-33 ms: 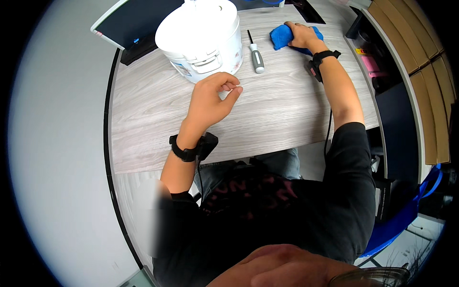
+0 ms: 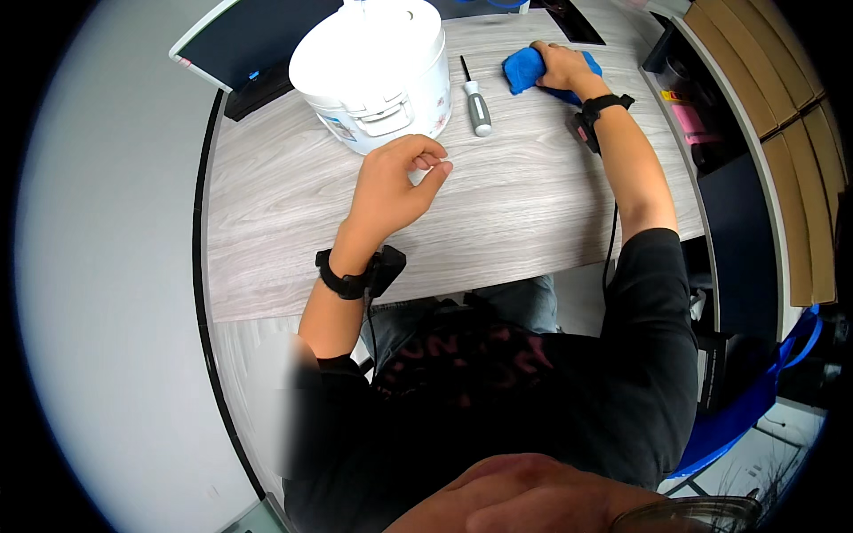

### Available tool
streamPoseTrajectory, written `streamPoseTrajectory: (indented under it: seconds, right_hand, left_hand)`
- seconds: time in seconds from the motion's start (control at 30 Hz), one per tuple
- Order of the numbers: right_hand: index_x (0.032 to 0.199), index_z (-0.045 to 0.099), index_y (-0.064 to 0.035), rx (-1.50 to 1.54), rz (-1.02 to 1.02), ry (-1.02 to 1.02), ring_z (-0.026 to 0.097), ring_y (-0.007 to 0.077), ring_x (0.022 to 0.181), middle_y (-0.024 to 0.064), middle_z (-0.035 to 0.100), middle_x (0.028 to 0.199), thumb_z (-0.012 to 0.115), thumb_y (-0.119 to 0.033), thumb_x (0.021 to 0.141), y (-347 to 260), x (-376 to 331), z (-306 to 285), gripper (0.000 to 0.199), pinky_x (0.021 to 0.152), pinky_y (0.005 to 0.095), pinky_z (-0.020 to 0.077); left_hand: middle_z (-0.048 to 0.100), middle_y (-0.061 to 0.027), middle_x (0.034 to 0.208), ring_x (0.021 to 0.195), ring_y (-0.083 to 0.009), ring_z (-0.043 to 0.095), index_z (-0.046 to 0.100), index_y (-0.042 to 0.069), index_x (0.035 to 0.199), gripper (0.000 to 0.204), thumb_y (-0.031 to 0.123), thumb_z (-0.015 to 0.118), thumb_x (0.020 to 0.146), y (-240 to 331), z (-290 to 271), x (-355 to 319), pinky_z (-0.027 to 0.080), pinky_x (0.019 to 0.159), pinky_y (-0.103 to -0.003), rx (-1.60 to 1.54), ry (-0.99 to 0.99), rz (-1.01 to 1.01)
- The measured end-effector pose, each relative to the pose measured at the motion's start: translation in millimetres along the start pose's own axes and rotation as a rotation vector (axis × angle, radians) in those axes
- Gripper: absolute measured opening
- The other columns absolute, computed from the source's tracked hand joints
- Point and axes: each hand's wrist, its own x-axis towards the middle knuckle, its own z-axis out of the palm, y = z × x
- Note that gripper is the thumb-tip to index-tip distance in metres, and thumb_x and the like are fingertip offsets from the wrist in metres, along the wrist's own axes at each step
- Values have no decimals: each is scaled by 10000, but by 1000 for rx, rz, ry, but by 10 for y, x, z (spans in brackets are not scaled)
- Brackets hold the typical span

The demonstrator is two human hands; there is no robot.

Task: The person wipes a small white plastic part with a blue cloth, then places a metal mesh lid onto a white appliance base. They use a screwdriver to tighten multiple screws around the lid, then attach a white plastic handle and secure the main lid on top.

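Resting on a crumpled blue cloth (image 2: 522, 69) at the far right of the desk, my right hand (image 2: 563, 67) has its fingers closed over the cloth. My left hand (image 2: 397, 182) hovers in front of a white rice cooker (image 2: 378, 71) with a closed lid and a front handle. Its fingers are loosely curled, the thumb is apart from them, and nothing is held. Between the cooker and the cloth lies a screwdriver (image 2: 478, 108) with a grey and white handle, its dark shaft pointing away from me.
The wood-grain desk (image 2: 515, 195) carries all of this. A dark monitor (image 2: 249, 44) stands behind at the left. Along the right side run a shelf (image 2: 742, 231) with small items and brown cardboard boxes (image 2: 800, 213). Cables trail from both wrist straps.
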Motion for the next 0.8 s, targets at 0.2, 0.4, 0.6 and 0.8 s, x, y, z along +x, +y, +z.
streamPoseTrajectory:
  seconds: [0.2,0.4,0.6,0.8]
  right_hand:
    - [1231,579,-65,235,-14,145,653,398,1039,201,687,1126,828,-267,678,-86,-254,-256,639,896,450,521]
    - [1128,544,-37,878,-271,429,668,318,1001,175,670,1048,881,-187,648,-816,-1123,-776,606,854,399,526]
    - [1352,478,-94,891,-527,432,636,361,1086,179,606,1212,845,-155,686,-1389,-1483,-904,762,930,442,519]
    - [1387,434,-117,1269,-441,239,557,295,1199,142,532,1290,830,-98,689,-1466,-1509,-771,803,992,426,482]
  left_hand:
    - [721,-102,835,792,-207,697,699,15,893,141,136,749,842,-107,62,54,545,720,-314,-12,-70,-16]
    - [675,-143,1179,1052,-242,659,598,36,1197,434,228,776,851,-85,246,207,530,847,-358,-200,-26,73]
    - [601,-169,1138,1084,-290,628,422,51,1241,495,205,732,887,-13,339,236,513,896,-406,-321,-47,27]
    - [577,-143,1240,1187,-233,569,392,67,1372,494,49,615,932,-99,229,144,481,975,-429,-346,-118,91]
